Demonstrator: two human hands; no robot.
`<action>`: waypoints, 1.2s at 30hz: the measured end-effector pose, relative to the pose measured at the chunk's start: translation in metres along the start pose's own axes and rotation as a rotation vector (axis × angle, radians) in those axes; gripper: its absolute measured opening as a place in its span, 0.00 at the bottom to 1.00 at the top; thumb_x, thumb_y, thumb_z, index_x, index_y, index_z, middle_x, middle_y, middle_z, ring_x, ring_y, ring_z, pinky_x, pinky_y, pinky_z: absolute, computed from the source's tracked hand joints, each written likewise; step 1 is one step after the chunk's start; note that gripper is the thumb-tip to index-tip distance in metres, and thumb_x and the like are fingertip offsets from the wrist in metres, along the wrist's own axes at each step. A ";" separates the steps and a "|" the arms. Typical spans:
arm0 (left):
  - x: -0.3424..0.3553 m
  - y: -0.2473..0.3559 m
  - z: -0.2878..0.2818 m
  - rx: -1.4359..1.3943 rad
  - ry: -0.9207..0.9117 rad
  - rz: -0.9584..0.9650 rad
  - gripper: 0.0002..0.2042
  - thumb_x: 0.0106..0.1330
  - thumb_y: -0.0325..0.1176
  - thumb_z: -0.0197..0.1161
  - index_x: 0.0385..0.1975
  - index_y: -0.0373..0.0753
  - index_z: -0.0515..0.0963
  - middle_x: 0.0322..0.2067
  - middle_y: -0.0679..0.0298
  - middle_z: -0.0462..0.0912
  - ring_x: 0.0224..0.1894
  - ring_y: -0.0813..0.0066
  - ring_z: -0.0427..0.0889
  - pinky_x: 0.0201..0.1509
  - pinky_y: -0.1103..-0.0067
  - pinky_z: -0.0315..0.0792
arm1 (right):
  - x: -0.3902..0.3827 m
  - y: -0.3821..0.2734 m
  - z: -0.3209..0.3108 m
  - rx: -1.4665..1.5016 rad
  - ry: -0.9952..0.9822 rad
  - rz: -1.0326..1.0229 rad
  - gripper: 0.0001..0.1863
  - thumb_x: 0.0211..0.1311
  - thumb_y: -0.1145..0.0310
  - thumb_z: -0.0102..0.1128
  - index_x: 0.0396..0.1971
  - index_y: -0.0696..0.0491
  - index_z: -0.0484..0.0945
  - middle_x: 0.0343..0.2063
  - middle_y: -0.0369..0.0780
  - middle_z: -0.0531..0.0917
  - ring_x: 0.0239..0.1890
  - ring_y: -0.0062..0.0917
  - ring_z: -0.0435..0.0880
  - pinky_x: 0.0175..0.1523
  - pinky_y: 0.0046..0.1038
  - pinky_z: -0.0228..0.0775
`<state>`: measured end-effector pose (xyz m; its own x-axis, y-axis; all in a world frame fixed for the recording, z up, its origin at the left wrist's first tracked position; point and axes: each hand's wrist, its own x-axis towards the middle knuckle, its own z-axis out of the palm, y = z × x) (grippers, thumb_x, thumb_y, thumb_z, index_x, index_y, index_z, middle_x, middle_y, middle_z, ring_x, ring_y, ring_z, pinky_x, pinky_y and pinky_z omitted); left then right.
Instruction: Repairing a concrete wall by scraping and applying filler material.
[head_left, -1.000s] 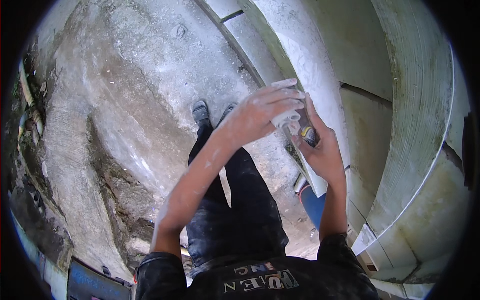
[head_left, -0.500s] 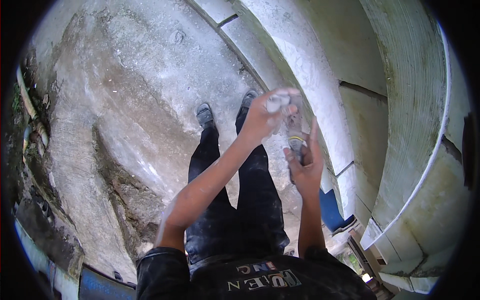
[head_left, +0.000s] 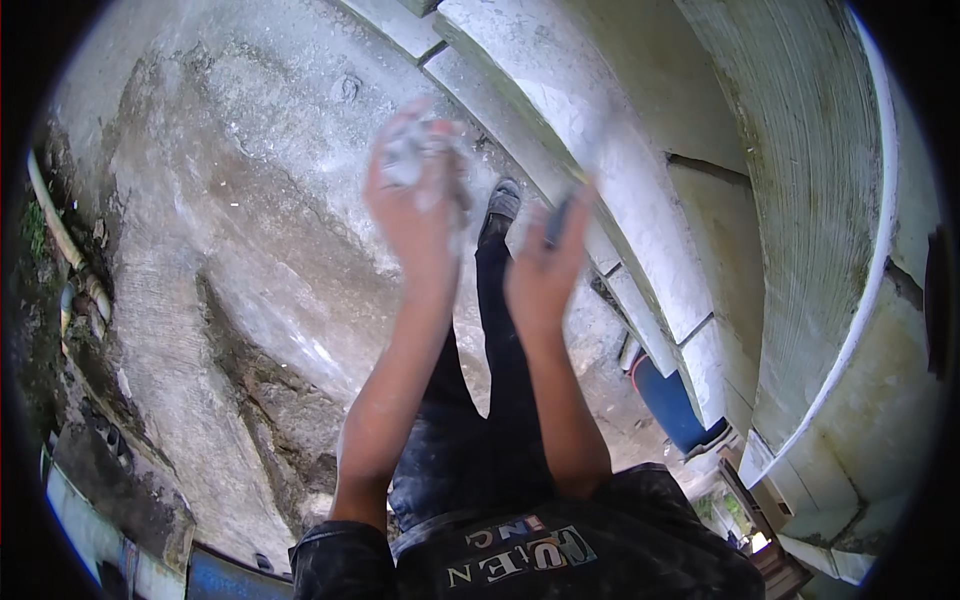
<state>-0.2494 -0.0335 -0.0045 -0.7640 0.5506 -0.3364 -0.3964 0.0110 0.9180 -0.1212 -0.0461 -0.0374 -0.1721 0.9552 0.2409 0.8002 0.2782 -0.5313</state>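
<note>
Powdery and smeared by motion, my left hand (head_left: 410,200) is raised over the floor, its fingers curled around a pale grey-white mass (head_left: 405,150) that I cannot make out clearly. To its right, my right hand (head_left: 545,260) grips a scraper-like tool with a dark handle (head_left: 557,220), a yellow band and a blurred blade pointing up toward the pale ledge (head_left: 690,290). The two hands are apart. Below them are my dark trousers and a shod foot (head_left: 500,205).
A rough dusty concrete floor (head_left: 230,130) spreads on the left, with pipes (head_left: 60,230) along its far edge. Stepped greenish-grey masonry (head_left: 790,180) runs down the right. A blue container (head_left: 665,400) stands low at the right, and a blue panel (head_left: 230,575) lies at the lower left.
My hands have separated: the left has swung up and leftward with the pale mass, and the right has risen leftward with the tool, whose blade now points up.
</note>
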 end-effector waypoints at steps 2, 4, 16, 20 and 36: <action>-0.001 0.015 -0.020 0.000 0.048 0.047 0.15 0.76 0.28 0.63 0.59 0.36 0.78 0.34 0.63 0.87 0.22 0.86 0.77 0.23 0.91 0.67 | 0.006 -0.037 0.020 0.449 -0.239 -0.090 0.36 0.76 0.75 0.53 0.79 0.62 0.52 0.60 0.59 0.81 0.60 0.41 0.83 0.63 0.28 0.71; -0.002 0.025 -0.034 0.146 0.225 0.264 0.15 0.76 0.27 0.63 0.59 0.33 0.77 0.32 0.61 0.85 0.22 0.85 0.76 0.23 0.89 0.67 | -0.001 -0.051 0.015 0.812 -0.556 0.086 0.36 0.74 0.77 0.56 0.78 0.64 0.54 0.61 0.60 0.80 0.64 0.40 0.81 0.66 0.30 0.70; -0.028 0.038 -0.033 -0.020 0.135 0.107 0.13 0.75 0.25 0.64 0.55 0.31 0.78 0.26 0.63 0.81 0.22 0.86 0.72 0.24 0.87 0.65 | -0.012 -0.036 0.030 0.325 -0.149 -0.041 0.34 0.77 0.75 0.53 0.79 0.59 0.55 0.59 0.51 0.83 0.54 0.41 0.86 0.57 0.32 0.77; -0.038 0.059 -0.024 0.043 0.220 0.303 0.11 0.75 0.25 0.64 0.54 0.31 0.78 0.25 0.64 0.80 0.21 0.86 0.72 0.24 0.88 0.64 | -0.014 -0.059 0.014 0.731 -0.435 0.143 0.34 0.75 0.75 0.58 0.78 0.60 0.58 0.60 0.54 0.83 0.57 0.28 0.85 0.55 0.27 0.75; -0.039 0.050 -0.037 0.410 -0.090 0.485 0.09 0.75 0.26 0.65 0.49 0.29 0.79 0.24 0.62 0.81 0.20 0.84 0.74 0.24 0.87 0.65 | -0.020 -0.054 0.001 0.690 -0.322 0.365 0.38 0.74 0.75 0.58 0.78 0.66 0.51 0.58 0.57 0.80 0.55 0.35 0.83 0.60 0.33 0.73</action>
<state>-0.2581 -0.0849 0.0468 -0.7548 0.6409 0.1395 0.2241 0.0520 0.9732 -0.1619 -0.0800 -0.0139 -0.2100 0.9503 -0.2299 0.3248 -0.1540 -0.9332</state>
